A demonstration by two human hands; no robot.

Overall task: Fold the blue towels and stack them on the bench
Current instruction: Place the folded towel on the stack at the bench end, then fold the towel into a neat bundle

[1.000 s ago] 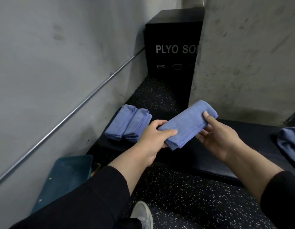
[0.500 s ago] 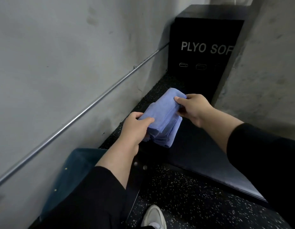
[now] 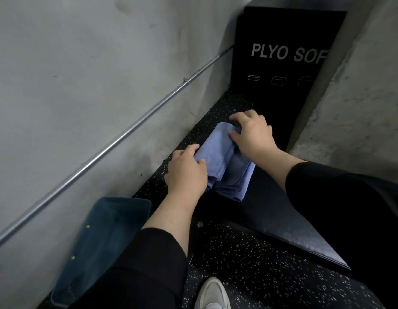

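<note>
A folded blue towel (image 3: pixel 218 152) lies on top of the other folded blue towels (image 3: pixel 237 186) at the left end of the black padded bench (image 3: pixel 282 221). My left hand (image 3: pixel 185 175) grips the towel's near left edge, thumb on top. At the far end my right hand (image 3: pixel 251 134) holds the towel with its thumb on the cloth and its fingers over the far edge. The lower towels are mostly hidden under the top one and my hands.
A black plyo box (image 3: pixel 282 59) stands just beyond the bench end. A concrete pillar (image 3: pixel 360 108) rises at the right, and a grey wall with a metal rail (image 3: pixel 126 134) runs along the left. A teal bin (image 3: pixel 102 241) sits on the speckled floor by my shoe (image 3: pixel 212 293).
Both hands have carried the folded towel left and down, from mid-air over the bench onto the stack at its left end. The view has turned left with them.
</note>
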